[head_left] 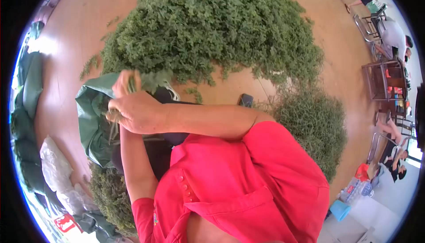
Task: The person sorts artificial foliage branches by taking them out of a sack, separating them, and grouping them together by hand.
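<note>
My left hand point(127, 83), partly blurred, is closed around the stems of a leafy green sprig point(155, 80). Just below it and crossing over my left forearm, my right hand point(141, 112) has its fingers curled around a small bunch of stems point(114, 115). Both hands are over the mouth of an open green sack point(95, 130), with some plant stems visible inside. Beyond the hands lies a large heap of leafy green plants point(212, 30) on the floor.
A thinner-stemmed plant pile point(312, 128) lies at right, another pile point(113, 194) at lower left. A dark phone point(245, 100) rests on the floor. White plastic bags point(56, 165) and full green sacks point(26, 123) line the left. Several people, chairs and a blue bucket point(340, 210) are at right.
</note>
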